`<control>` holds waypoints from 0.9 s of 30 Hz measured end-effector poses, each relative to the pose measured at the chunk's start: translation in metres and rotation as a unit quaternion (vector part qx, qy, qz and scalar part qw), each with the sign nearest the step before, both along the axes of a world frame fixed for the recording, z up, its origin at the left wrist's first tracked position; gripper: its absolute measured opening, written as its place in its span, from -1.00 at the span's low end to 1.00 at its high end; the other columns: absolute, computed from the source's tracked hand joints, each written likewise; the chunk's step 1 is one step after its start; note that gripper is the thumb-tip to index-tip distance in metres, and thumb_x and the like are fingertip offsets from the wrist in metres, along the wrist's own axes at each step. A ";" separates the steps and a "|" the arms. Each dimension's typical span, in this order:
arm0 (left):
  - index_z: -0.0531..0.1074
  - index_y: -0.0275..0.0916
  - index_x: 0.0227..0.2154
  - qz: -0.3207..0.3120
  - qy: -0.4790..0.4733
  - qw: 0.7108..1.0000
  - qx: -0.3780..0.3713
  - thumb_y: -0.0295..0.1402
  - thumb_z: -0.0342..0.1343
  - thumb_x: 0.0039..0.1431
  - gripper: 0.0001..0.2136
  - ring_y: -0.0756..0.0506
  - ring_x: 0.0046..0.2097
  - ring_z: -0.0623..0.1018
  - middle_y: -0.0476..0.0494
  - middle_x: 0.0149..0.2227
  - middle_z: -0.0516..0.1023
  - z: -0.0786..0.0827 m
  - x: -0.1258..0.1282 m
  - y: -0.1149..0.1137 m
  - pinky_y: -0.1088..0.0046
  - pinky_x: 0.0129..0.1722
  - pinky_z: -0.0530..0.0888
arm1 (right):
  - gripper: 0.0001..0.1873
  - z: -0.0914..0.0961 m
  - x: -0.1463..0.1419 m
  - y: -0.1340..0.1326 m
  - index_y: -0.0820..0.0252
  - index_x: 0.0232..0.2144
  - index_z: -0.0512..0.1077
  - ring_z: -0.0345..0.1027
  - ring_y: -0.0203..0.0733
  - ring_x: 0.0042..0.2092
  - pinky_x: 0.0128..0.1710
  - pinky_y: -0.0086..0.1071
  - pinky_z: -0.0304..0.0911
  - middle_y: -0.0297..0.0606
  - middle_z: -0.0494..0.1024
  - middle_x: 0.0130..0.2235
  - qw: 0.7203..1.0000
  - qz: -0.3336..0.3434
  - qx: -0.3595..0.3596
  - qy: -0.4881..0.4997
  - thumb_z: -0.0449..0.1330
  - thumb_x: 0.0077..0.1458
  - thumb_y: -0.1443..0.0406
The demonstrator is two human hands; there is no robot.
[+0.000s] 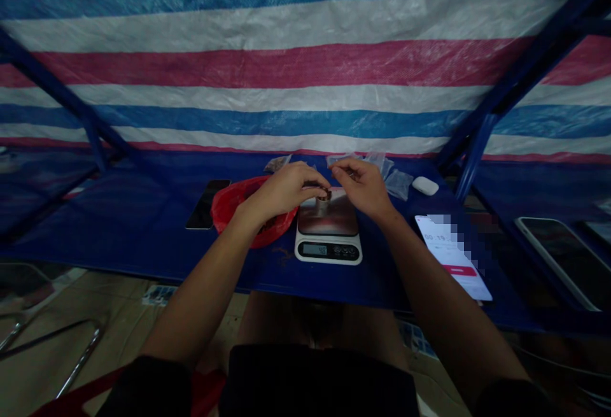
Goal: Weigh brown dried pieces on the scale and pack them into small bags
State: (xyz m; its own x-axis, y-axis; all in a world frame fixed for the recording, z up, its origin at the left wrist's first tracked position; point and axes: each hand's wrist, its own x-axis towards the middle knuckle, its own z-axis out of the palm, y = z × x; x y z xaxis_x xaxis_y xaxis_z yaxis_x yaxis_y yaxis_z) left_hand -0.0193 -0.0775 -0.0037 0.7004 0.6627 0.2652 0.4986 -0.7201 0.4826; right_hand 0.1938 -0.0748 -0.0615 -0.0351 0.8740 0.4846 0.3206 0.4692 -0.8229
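while the left hand (296,186) curves over the mouth of a small cup (323,204), its thumb and fingers set in a narrow curl, the right hand (363,189) hangs just beside it with the fingers bent in toward the thumb. i cannot tell whether the left fingertips grip the cup's rim or pinch the brown bits (327,194) that show at its top, and whether the right fingers hold anything is also too dark and small to tell.

the cup stands on the metal plate of a white kitchen scale (328,250), whose lit display shows a 4 and an 8; any point between them is too faint to read. left of the scale, under the left forearm, sits a red plastic bag (222,208), spread open, with dark contents partly hidden by the arm. a dark phone (206,205) lies just beyond its left side, and brown crumbs (282,253) are scattered in front of it on the blue tabletop (143,226).

behind the hands lie a clear bag with brownish contents (275,163) and several other clear bags (399,184). near those, to the right, rests a white rounded case (424,186); closer to the person, a phone with a lit screen (442,245) shows a timer, partly pixelated.
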 end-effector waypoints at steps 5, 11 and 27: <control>0.71 -0.13 -0.13 0.009 -0.013 1.000 -0.006 -0.38 0.26 0.37 -0.86 -0.13 -0.01 0.68 -0.07 -0.09 0.77 0.004 -0.005 -0.003 0.27 0.16 0.49 | -0.76 0.002 0.002 -0.001 0.15 -0.25 0.67 0.60 -0.07 -0.21 -0.23 -0.22 0.43 -0.20 0.74 -0.24 1.000 0.000 -0.004 -0.007 0.25 0.22 0.16; 0.68 -0.19 -0.05 0.080 -0.056 0.995 -0.024 -0.37 0.17 0.40 -0.80 -0.15 0.03 0.68 -0.15 -0.01 0.75 0.007 -0.023 -0.005 0.29 0.14 0.54 | -0.74 0.009 0.014 -0.006 0.10 -0.11 0.65 0.59 -0.05 -0.12 -0.13 -0.17 0.46 -0.19 0.74 -0.10 0.997 0.056 -0.022 -0.056 0.23 0.19 0.29; 0.62 -0.19 0.05 0.181 0.218 0.959 0.010 -0.45 0.25 0.19 -0.65 -0.27 0.06 0.68 -0.33 0.08 0.70 -0.004 -0.035 0.036 0.32 0.01 0.55 | -0.52 0.002 0.016 -0.017 0.08 0.01 0.45 0.62 -0.04 -0.06 -0.04 -0.15 0.51 -0.17 0.67 -0.01 0.956 0.203 -0.152 -0.145 0.41 0.02 0.32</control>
State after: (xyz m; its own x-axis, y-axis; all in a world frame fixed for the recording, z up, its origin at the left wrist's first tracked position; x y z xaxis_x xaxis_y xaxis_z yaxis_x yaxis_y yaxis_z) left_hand -0.0541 -0.0414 -0.0077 0.4725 0.8812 0.0146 0.8689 -0.4686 0.1598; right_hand 0.2102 -0.0922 -0.0591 -0.4959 0.8589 0.1281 0.3991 0.3564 -0.8448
